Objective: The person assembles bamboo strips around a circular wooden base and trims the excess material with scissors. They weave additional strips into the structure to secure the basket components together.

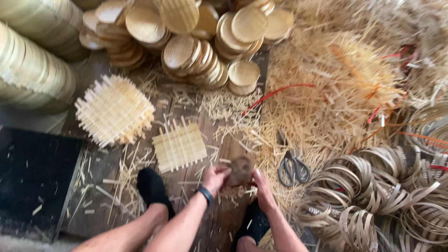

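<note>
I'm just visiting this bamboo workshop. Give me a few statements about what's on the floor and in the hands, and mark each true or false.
1. Both hands are at a round brownish disc. True: left hand and right hand grip it.
2. The scissors are in the right hand. False: they lie on the straw.
3. A small woven square mat lies ahead of the feet. True.
4. The left wrist is bare. False: it wears a dark wristband.
5. The coiled strip rings lie to the left. False: they are on the right.
</note>
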